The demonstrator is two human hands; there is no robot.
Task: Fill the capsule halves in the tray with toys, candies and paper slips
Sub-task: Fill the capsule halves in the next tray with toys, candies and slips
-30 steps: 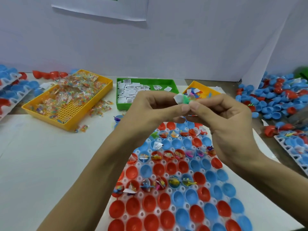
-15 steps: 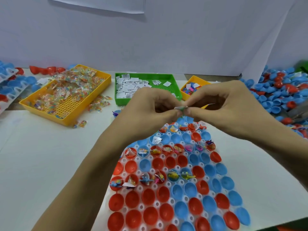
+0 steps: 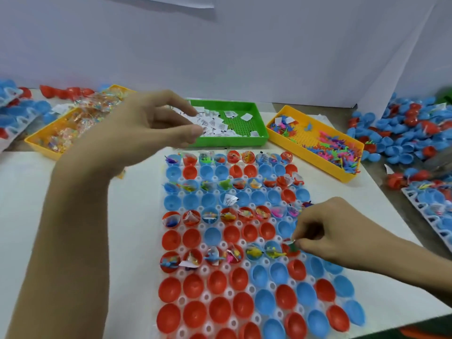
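Our right hand [image 3: 325,231] pinches a small green toy [image 3: 293,247] over a red capsule half [image 3: 289,250] in the tray [image 3: 221,244]; our left hand [image 3: 146,126], grip loosely spread and holding nothing, hovers near the green bin of paper slips [image 3: 230,128].

2 bare forearms, left hand [image 3: 146,128], right hand [image 3: 325,228], no sleeves

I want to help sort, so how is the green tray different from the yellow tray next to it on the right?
The green tray holds white paper slips; the yellow tray on the right holds small colourful plastic toys. The green tray sits square to the table's back edge; the yellow tray sits at a slant. The left hand hovers at the green tray; no hand is near the yellow one. Both are shallow rectangles with perforated floors.
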